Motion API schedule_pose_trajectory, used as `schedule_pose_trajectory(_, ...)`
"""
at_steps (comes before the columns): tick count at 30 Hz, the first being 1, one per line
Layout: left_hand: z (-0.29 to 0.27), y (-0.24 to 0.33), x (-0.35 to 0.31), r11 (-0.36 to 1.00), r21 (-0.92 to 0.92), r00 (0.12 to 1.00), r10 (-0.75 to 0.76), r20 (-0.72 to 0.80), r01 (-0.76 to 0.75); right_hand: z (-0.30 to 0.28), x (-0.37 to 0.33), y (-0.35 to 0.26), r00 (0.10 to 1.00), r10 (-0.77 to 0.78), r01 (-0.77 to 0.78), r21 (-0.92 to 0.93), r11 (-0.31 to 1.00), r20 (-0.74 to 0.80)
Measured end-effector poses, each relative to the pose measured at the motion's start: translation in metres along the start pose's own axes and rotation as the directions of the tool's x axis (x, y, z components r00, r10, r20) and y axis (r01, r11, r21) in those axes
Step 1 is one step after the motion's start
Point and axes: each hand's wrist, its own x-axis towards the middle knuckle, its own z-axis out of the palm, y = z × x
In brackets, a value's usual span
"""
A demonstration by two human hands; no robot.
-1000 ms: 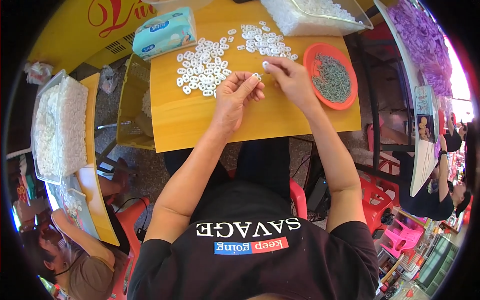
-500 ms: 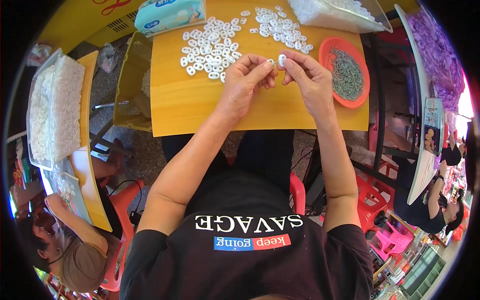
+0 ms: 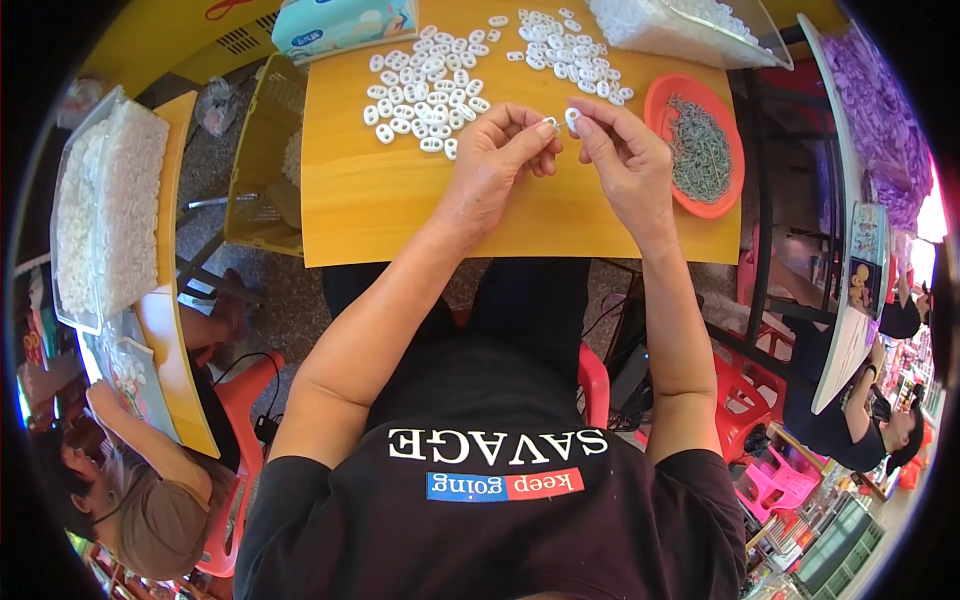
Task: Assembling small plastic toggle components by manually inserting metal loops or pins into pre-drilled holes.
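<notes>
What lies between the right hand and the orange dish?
Nothing: in the head view only bare yellow table separates the right hand from the orange dish.

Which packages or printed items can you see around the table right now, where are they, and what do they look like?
Tissue pack: far left corner of the yellow table, soft rectangular, pale blue-green with a blue oval mark.
Clear plastic tub: far right corner, rectangular, holding white pieces.
Printed card: side table at right, colourful picture, details too small.

over a yellow table (image 3: 380,215), the left hand (image 3: 497,160) and right hand (image 3: 625,160) pinch a small white piece (image 3: 571,117) between their fingertips. heaps of white pieces (image 3: 425,85) lie beyond, an orange dish (image 3: 735,185) of thin metal bits at right.
</notes>
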Motion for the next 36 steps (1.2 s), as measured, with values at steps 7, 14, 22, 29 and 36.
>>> schedule_pose_trajectory(7, 0.002, 0.001, 0.001, 1.0, 0.012, 1.0, 0.01, 0.007, -0.01, -0.001, 0.001, -0.003, 0.985, -0.17, 0.164, -0.159, 0.974, -0.027)
schedule_pose_trajectory(14, 0.004, 0.001, 0.0, 1.0, 0.013, 1.0, 0.009, 0.004, -0.009, -0.002, 0.0, -0.005, 0.978, -0.21, 0.201, -0.207, 0.958, -0.022)
schedule_pose_trajectory(22, 0.005, 0.002, -0.002, 0.999, 0.048, 1.0, 0.005, -0.012, -0.004, -0.001, -0.001, -0.009, 0.971, -0.24, 0.234, -0.249, 0.94, 0.005)
schedule_pose_trajectory(29, 0.002, -0.002, 0.0, 1.0, 0.025, 1.0, 0.006, -0.012, -0.006, 0.011, -0.006, -0.005, 0.976, -0.213, 0.201, -0.179, 0.963, -0.052)
schedule_pose_trajectory(36, -0.002, -0.001, 0.0, 0.999, 0.042, 0.999, 0.014, 0.038, -0.016, 0.014, -0.006, 0.008, 0.978, -0.203, 0.199, -0.076, 0.977, -0.049)
